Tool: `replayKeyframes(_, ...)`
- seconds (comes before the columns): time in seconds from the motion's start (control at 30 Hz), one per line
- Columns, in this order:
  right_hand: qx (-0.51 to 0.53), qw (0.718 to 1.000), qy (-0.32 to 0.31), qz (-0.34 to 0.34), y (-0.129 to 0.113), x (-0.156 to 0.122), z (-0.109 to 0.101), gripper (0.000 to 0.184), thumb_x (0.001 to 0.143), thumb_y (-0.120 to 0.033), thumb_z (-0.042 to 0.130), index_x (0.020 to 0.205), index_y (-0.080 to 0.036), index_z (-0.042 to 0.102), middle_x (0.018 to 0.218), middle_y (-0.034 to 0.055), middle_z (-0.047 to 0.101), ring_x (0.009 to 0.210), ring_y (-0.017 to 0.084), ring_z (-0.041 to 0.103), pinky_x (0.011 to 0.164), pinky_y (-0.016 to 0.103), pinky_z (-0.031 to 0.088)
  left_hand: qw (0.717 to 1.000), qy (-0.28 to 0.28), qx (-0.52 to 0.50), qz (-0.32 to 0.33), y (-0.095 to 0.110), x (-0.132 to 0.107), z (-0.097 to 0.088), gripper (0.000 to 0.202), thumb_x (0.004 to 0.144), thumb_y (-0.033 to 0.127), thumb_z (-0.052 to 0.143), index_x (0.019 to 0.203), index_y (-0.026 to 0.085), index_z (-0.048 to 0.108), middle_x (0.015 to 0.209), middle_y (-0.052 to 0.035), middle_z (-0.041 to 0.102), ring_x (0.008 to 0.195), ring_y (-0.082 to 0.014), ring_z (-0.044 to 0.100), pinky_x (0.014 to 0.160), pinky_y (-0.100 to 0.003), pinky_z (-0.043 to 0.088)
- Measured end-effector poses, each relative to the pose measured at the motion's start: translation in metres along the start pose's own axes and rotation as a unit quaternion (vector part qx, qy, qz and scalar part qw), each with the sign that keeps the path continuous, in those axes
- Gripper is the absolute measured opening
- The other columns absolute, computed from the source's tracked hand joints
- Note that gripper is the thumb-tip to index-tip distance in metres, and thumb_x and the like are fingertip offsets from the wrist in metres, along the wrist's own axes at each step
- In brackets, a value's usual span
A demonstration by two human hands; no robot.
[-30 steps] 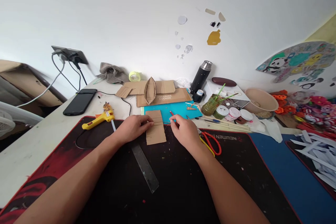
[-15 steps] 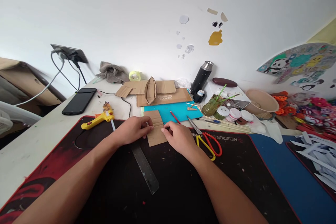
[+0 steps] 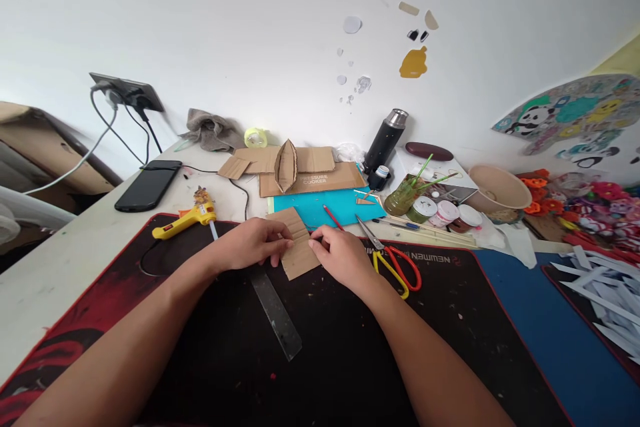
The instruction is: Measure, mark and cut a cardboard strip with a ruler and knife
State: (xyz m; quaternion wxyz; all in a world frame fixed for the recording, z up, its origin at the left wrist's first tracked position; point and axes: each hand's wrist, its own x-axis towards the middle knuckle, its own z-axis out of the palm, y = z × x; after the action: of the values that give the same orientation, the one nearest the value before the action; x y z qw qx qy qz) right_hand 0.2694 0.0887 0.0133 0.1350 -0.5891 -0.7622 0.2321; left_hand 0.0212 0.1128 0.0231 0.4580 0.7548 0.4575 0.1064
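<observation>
Cardboard piece point(image 3: 303, 261), one, ribbed, at centre over the black mat point(image 3: 340, 353), now turned askew from its straighter lie a second ago; right hand point(image 3: 343, 257) pinching its right edge, left hand point(image 3: 250, 242) with fingers bent onto its left side, whether pinching cannot be told. Red pencil point(image 3: 331, 216), out of the right hand since then, lying just beyond it, which presumably frees both hands for the cardboard; scissors point(image 3: 370, 233) to the right, ruler point(image 3: 278, 317) nearer, both unheld.
</observation>
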Motion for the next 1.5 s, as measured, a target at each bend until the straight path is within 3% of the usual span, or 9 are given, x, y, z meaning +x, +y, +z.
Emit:
replayKeyframes(0.5, 0.029, 0.999, -0.029, -0.009, 0.006, -0.008, -0.004, 0.024, 0.106, -0.039, 0.07, 0.126, -0.028, 0.078, 0.09, -0.0014, 0.079, 0.083, 0.019, 0.072, 0.071, 0.03, 0.041, 1.0, -0.012, -0.022, -0.009, -0.002, 0.002, 0.0, 0.045, 0.097, 0.068, 0.062, 0.1, 0.025, 0.075, 0.07, 0.0014, 0.078, 0.058, -0.0166, 0.063, 0.062, -0.029, 0.05)
replayKeyframes(0.87, 0.038, 0.998, -0.045, -0.022, 0.005, -0.01, -0.005, 0.027, 0.103, -0.032, 0.075, 0.129, -0.025, 0.076, 0.091, -0.0007, 0.078, 0.083, 0.019, 0.071, 0.072, 0.03, 0.041, 0.999, -0.021, -0.032, -0.018, -0.004, 0.002, 0.0, 0.052, 0.096, 0.072, 0.063, 0.099, 0.023, 0.077, 0.073, -0.0016, 0.079, 0.06, -0.0164, 0.064, 0.062, -0.029, 0.051)
replayKeyframes(1.1, 0.043, 0.995, -0.084, -0.018, 0.002, -0.017, -0.015, 0.047, 0.094, -0.032, 0.087, 0.138, -0.025, 0.074, 0.09, -0.002, 0.077, 0.078, 0.018, 0.069, 0.069, 0.029, 0.04, 0.999, -0.02, -0.031, -0.022, -0.005, 0.002, -0.001, 0.053, 0.095, 0.074, 0.064, 0.101, 0.023, 0.078, 0.073, -0.0017, 0.08, 0.06, -0.0169, 0.066, 0.063, -0.029, 0.052)
replayKeyframes(1.5, 0.045, 0.994, -0.091, -0.028, 0.002, -0.015, -0.016, 0.053, 0.095, -0.028, 0.087, 0.146, -0.024, 0.072, 0.092, -0.0009, 0.078, 0.081, 0.019, 0.069, 0.071, 0.029, 0.041, 1.0, -0.02, -0.015, -0.018, -0.005, 0.001, -0.001, 0.051, 0.098, 0.072, 0.061, 0.101, 0.023, 0.076, 0.074, -0.0012, 0.079, 0.061, -0.0168, 0.064, 0.063, -0.029, 0.051)
